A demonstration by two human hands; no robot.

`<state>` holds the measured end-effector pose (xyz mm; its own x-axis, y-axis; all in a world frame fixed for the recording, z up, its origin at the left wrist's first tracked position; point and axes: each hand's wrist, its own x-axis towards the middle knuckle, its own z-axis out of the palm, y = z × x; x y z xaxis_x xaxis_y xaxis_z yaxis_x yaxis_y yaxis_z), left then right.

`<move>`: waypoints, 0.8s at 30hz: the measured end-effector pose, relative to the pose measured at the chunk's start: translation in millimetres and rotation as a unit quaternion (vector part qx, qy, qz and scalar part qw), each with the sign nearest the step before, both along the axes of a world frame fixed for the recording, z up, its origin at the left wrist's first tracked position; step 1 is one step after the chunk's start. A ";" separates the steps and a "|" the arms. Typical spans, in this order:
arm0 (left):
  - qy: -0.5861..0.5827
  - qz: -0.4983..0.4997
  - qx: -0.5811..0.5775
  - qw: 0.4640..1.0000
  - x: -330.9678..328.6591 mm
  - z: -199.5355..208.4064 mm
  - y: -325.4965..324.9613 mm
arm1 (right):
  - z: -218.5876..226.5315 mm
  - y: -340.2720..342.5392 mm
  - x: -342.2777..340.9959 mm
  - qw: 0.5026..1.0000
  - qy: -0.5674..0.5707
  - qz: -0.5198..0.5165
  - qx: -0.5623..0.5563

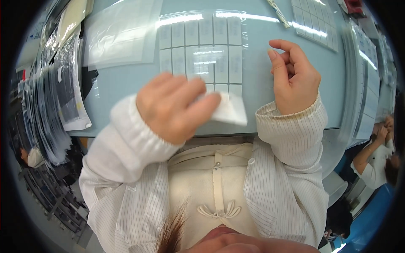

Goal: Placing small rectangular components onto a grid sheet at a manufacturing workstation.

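Worktable (256, 71): pale blue-green top, glossy, with a dark front edge. Light registers as bright white reflected strips (270, 18) across it. A blue surface (373, 219) (exact kind indeterminable) occupies the lower right; grey flooring (50, 230) shows lower left, indistinct.

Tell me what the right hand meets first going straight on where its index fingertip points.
Probably the panel grid to its left, though the right hand might pass above; depth is unclear.

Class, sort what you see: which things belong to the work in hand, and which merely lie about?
In use, apparently:
white cloth-like piece, in the left hand
central gridded sheet

Lying about:
translucent sheets, left
corner gridded sheet
patterned stick
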<state>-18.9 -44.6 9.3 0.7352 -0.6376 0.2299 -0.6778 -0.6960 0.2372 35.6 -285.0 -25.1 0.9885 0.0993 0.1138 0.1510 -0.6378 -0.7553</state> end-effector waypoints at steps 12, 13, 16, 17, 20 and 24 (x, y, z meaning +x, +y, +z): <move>-0.059 0.051 -0.013 0.997 -81.1 9.0 45.0 | -2.0 10.1 5.7 0.998 -0.032 0.041 0.018; -0.084 0.091 -0.008 0.992 -77.4 9.8 56.6 | 0.2 9.6 6.1 0.998 -0.037 0.041 0.011; -0.102 0.185 0.021 0.977 -78.5 -0.7 106.6 | 9.1 9.8 12.0 0.995 -0.052 0.082 0.017; -0.106 0.186 0.018 0.977 -81.6 -4.3 117.3 | 14.7 9.4 17.5 0.992 -0.064 0.112 -0.017; -0.087 0.299 0.060 0.949 -86.9 -16.6 127.2 | 19.7 11.2 34.6 0.982 -0.073 0.164 -0.064; -0.072 0.246 -0.055 0.965 -82.7 -27.6 89.8 | 22.3 19.8 57.9 0.974 -0.062 0.202 -0.084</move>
